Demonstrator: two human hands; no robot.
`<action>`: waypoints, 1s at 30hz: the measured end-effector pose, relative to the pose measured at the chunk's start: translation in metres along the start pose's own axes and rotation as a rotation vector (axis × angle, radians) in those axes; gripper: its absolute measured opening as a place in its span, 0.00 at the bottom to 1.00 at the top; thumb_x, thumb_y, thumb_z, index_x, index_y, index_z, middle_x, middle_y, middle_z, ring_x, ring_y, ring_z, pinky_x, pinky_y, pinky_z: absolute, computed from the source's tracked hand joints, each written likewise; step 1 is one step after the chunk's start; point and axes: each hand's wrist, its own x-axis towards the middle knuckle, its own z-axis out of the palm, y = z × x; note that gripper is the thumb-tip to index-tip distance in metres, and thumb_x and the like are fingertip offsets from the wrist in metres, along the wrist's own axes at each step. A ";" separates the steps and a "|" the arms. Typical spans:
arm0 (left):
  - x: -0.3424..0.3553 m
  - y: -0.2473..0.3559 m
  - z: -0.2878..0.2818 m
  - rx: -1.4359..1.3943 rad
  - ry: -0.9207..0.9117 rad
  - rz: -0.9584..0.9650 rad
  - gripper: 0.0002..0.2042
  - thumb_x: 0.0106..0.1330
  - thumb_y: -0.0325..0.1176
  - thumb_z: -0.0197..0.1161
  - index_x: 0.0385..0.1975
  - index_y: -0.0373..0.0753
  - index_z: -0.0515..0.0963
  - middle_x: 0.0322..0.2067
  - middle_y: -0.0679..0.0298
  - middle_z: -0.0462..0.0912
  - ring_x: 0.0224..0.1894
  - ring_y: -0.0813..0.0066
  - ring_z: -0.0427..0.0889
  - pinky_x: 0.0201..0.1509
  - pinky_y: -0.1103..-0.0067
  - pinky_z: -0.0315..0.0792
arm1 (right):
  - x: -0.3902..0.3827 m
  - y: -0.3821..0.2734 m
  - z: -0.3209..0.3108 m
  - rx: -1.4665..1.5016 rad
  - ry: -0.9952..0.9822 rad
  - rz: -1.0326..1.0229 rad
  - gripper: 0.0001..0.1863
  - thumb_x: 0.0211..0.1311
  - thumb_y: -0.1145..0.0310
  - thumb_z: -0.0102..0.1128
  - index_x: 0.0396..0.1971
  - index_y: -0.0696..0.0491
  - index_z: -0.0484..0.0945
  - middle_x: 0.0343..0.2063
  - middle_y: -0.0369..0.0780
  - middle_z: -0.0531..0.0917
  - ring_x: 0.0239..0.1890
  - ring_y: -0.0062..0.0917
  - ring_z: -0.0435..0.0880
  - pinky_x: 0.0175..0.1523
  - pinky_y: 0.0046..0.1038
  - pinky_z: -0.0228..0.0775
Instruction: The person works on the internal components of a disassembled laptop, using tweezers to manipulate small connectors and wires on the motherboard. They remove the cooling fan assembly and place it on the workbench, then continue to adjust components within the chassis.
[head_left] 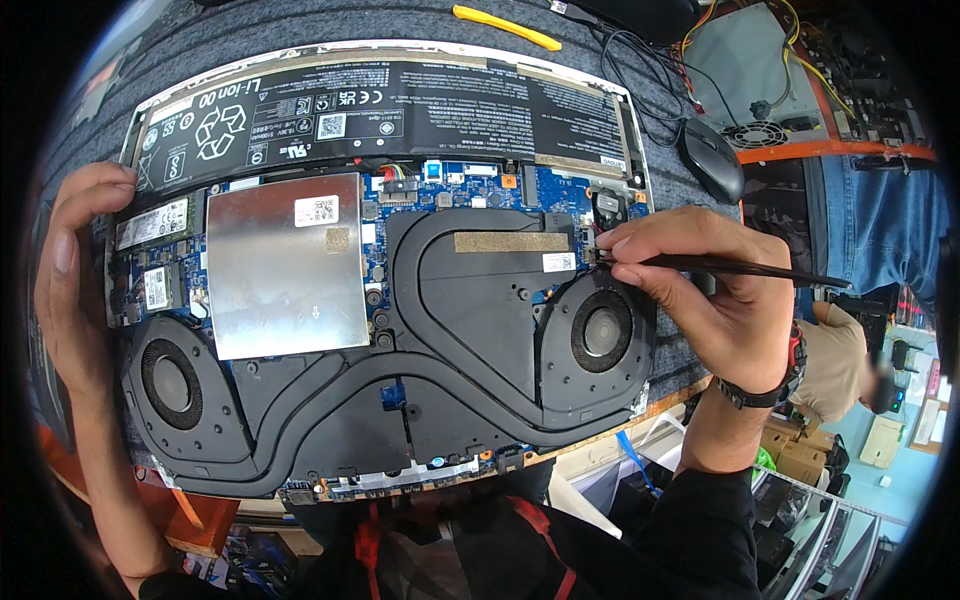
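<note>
An opened laptop (470, 310) lies before me with its insides bare. My left hand (80, 240) curls at its left edge, a fingertip touching the corner by the long black battery (330, 115). In my right hand (710, 275), thumb and fingers pinch slim black tweezers (740, 266). Their tip reaches a small connector on the blue board, just above the right fan (602, 330); the fingers partly hide that spot. A small black part with wires (608, 208) sits above it. Left of centre is a silver metal plate (285, 280); the left fan (170, 378) is below.
The laptop rests on a grey ribbed mat (400, 22). A yellow pry tool (507, 28) lies beyond it. To the right are a black mouse (712, 160), cables and an orange-edged shelf (835, 150) with electronics. Another person (835, 365) is farther off at right.
</note>
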 end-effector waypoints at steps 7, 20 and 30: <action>0.001 0.001 0.000 -0.021 -0.003 -0.004 0.24 0.77 0.46 0.37 0.49 0.35 0.78 0.55 0.53 0.75 0.64 0.62 0.71 0.74 0.69 0.56 | -0.001 -0.001 0.002 0.016 0.020 0.034 0.08 0.55 0.84 0.71 0.37 0.63 0.86 0.34 0.43 0.89 0.38 0.26 0.90 0.45 0.23 0.83; 0.002 0.006 -0.001 0.071 -0.011 0.022 0.23 0.78 0.45 0.39 0.49 0.34 0.79 0.55 0.53 0.76 0.63 0.62 0.72 0.72 0.70 0.58 | 0.001 0.000 -0.004 -0.033 -0.031 -0.024 0.10 0.55 0.84 0.71 0.38 0.61 0.85 0.35 0.43 0.89 0.39 0.27 0.90 0.45 0.24 0.83; 0.002 0.002 0.002 0.091 0.003 0.035 0.23 0.78 0.45 0.41 0.48 0.33 0.80 0.54 0.53 0.77 0.63 0.63 0.72 0.71 0.69 0.58 | -0.001 0.000 0.000 -0.008 0.005 0.039 0.08 0.55 0.83 0.71 0.36 0.62 0.86 0.35 0.43 0.89 0.38 0.25 0.90 0.45 0.23 0.83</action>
